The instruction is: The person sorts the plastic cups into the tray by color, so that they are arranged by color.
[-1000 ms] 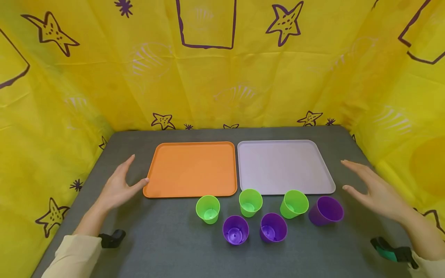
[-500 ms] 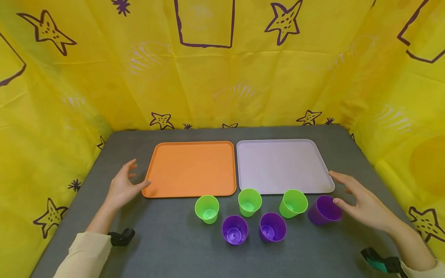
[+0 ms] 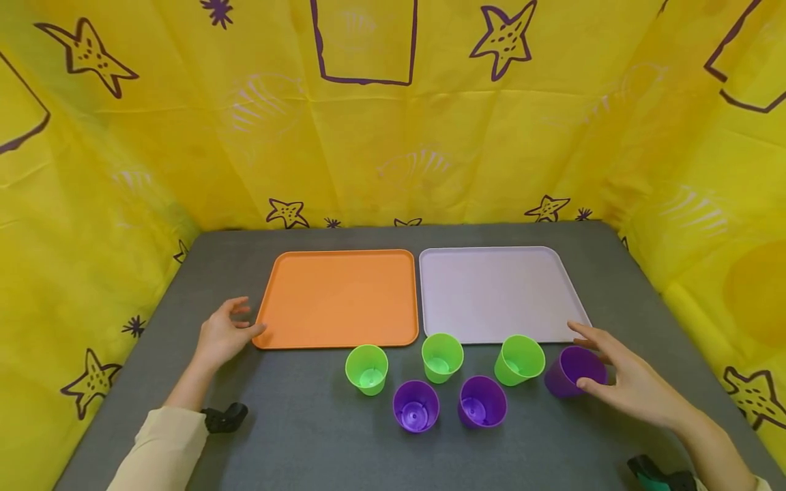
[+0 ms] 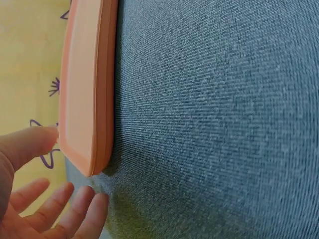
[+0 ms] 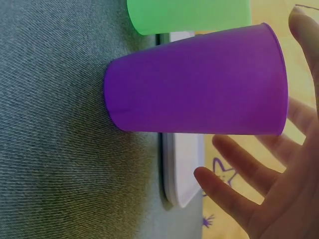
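Note:
My right hand (image 3: 632, 385) is spread around the rightmost purple cup (image 3: 561, 382), thumb at the near side of its rim and fingers at the far side. In the right wrist view this purple cup (image 5: 199, 87) stands upright, some of my fingers passing behind its rim. My left hand (image 3: 224, 334) hovers at the left edge of the orange tray (image 3: 338, 300), fingers loosely bent and holding nothing. The left wrist view has the thumb beside the tray's corner (image 4: 89, 159). Two more purple cups (image 3: 416, 426) (image 3: 482, 419) and several green cups (image 3: 518, 368) stand near the trays.
A pale lilac tray (image 3: 500, 293) lies right beside the orange one on the grey cloth-covered table (image 3: 295, 429). Yellow patterned fabric (image 3: 381, 157) encloses the back and both sides.
My right hand has moved left and toward me, from beside the lilac tray to the rightmost purple cup. My left hand has shifted slightly right and nearer, its fingers bending. The cups stay put.

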Available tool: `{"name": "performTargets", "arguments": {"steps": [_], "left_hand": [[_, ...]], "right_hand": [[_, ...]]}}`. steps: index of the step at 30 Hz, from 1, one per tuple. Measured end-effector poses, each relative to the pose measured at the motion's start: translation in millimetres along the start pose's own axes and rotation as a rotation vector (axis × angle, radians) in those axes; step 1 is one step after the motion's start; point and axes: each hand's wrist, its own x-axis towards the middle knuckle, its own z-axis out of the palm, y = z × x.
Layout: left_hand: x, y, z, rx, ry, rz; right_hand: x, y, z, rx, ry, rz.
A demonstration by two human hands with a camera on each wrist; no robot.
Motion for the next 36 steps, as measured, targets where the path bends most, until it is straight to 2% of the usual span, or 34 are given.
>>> {"name": "performTargets", "arguments": {"steps": [8, 13, 23, 36], "left_hand": [[0.5, -3.5, 5.1, 0.0, -0.024, -0.023], [3.5, -5.7, 8.6, -0.035, -0.023, -0.026], [4.0, -6.1, 11.3, -0.112, -0.036, -0.044], [4.7, -10.0, 12.8, -0.198, -0.046, -0.073]], "right_hand": [[-4.0, 3, 6, -0.034, 0.024, -0.016], [-6.7, 5, 8, -0.042, 0.029, -0.033], [-10.7, 1, 11, 0.046, 0.025, -0.006], [-9.3, 3, 11, 0.072, 0.049, -0.002]]}}
